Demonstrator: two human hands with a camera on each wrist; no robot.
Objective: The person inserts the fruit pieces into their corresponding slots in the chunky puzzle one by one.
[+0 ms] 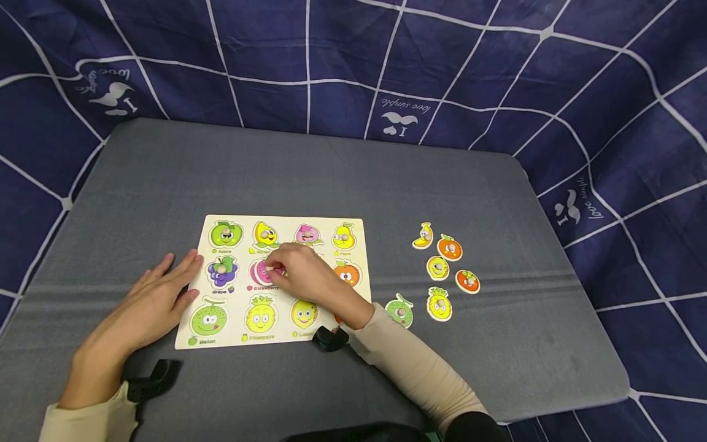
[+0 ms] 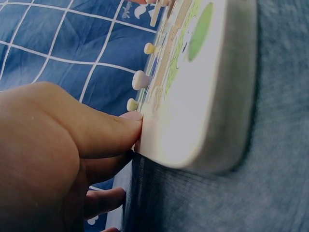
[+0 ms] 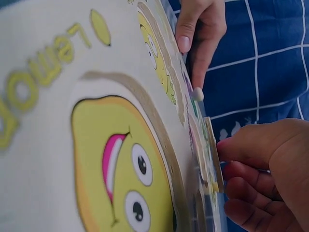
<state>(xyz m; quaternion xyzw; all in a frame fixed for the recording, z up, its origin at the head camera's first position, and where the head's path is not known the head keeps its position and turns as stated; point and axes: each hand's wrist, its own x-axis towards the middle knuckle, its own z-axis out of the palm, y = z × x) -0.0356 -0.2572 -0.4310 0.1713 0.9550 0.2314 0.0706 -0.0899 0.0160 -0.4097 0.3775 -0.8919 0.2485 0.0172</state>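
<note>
A pale wooden fruit puzzle board (image 1: 232,342) lies on the grey table. My right hand (image 1: 309,276) pinches a pink puzzle piece (image 1: 277,271) above the slot labelled Strawberry; the right wrist view shows the piece (image 3: 215,154) edge-on at the fingertips, its face hidden. My left hand (image 1: 157,301) rests with extended fingers along the board's left edge, its thumb (image 2: 113,130) touching the corner. Knobbed pieces sit in the board: an apple (image 1: 226,234), a mango (image 1: 265,234), a peach (image 1: 307,234), a pear (image 1: 344,237) and grapes (image 1: 222,272).
Right of the board lie several loose pieces: a banana (image 1: 423,236), an orange (image 1: 450,248), a round yellow piece (image 1: 438,268), a red-orange piece (image 1: 467,282), a pineapple (image 1: 439,304) and a melon (image 1: 400,311), partly behind the right sleeve (image 1: 409,362). A dark blue checked cloth (image 1: 342,55) surrounds the table.
</note>
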